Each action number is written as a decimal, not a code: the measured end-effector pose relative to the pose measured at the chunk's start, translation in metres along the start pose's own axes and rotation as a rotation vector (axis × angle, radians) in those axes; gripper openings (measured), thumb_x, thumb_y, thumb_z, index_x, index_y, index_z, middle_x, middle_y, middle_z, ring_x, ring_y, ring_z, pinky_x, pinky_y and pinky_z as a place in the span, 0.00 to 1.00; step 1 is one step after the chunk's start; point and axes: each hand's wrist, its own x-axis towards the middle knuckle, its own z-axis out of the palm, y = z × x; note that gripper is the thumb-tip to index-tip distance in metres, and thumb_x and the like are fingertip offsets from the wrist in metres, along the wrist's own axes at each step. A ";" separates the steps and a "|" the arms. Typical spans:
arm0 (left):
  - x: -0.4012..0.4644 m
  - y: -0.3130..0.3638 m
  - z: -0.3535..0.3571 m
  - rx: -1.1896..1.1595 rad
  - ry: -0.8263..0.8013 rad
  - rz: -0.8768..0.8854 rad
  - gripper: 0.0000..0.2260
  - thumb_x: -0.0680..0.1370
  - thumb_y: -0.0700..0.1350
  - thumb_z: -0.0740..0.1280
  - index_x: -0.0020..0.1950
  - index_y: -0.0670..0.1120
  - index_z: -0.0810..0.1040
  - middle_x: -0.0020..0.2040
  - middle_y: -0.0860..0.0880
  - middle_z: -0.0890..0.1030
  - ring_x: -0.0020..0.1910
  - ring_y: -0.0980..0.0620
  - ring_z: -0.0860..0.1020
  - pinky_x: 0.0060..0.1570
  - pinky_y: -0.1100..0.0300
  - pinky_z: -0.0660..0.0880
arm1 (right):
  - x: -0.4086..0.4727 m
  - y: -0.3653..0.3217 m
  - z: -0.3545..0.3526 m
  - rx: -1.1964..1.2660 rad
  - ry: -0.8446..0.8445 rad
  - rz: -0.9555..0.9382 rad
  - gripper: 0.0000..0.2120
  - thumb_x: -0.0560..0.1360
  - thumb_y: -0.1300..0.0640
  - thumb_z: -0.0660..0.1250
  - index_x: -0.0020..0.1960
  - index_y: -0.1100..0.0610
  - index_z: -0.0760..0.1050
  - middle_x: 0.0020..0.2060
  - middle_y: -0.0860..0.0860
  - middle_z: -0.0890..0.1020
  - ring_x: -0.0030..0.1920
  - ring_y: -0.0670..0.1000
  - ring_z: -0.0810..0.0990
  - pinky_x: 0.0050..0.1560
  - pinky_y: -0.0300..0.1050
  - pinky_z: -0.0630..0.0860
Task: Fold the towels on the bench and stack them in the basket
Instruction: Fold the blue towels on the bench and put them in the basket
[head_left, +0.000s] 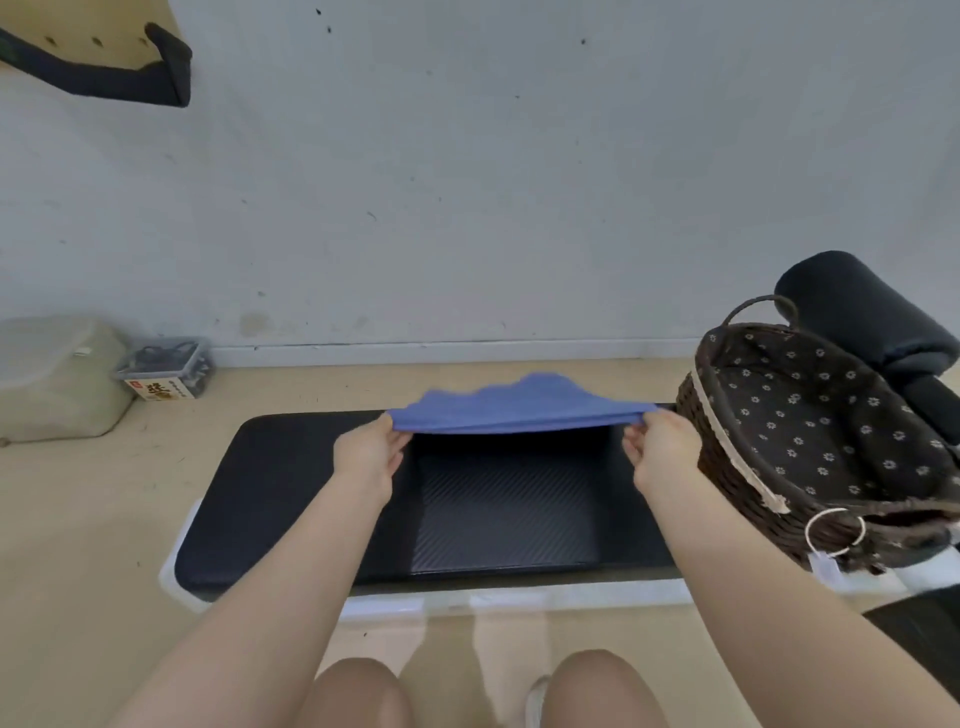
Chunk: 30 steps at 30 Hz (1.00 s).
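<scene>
A blue towel (514, 406) is held stretched flat in the air just above the black padded bench (280, 483). My left hand (370, 451) pinches its near left corner and my right hand (658, 446) pinches its near right corner. The towel's far edge sags unevenly toward the wall. A dark wicker basket (737, 467) with a flower-print lining stands tilted on the bench's right end, right beside my right hand. No towel shows inside the basket.
A black roll cushion (862, 322) lies behind the basket. On the floor at the left stand a pale lidded bin (57, 379) and a small clear box (166, 366). A white wall runs behind the bench. My knees (467, 691) are below the bench's front edge.
</scene>
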 end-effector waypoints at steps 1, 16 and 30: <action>-0.005 -0.005 -0.004 0.040 0.031 -0.030 0.12 0.81 0.39 0.58 0.62 0.39 0.74 0.61 0.44 0.79 0.58 0.48 0.78 0.58 0.58 0.69 | -0.001 0.009 -0.007 -0.063 0.048 0.028 0.06 0.78 0.64 0.58 0.53 0.58 0.70 0.34 0.52 0.75 0.32 0.48 0.73 0.36 0.40 0.73; -0.047 -0.035 -0.062 0.505 0.077 0.244 0.10 0.76 0.39 0.61 0.42 0.47 0.81 0.51 0.48 0.80 0.42 0.51 0.78 0.50 0.57 0.73 | -0.056 0.026 -0.076 -0.301 -0.053 -0.053 0.13 0.75 0.68 0.57 0.38 0.59 0.77 0.26 0.55 0.73 0.26 0.51 0.71 0.32 0.40 0.75; -0.063 -0.041 -0.085 1.119 -0.150 0.664 0.06 0.75 0.39 0.66 0.38 0.43 0.80 0.45 0.51 0.75 0.48 0.52 0.71 0.44 0.62 0.67 | -0.076 0.030 -0.120 -0.605 -0.242 -0.471 0.05 0.71 0.63 0.65 0.41 0.64 0.76 0.36 0.54 0.74 0.38 0.52 0.69 0.41 0.45 0.65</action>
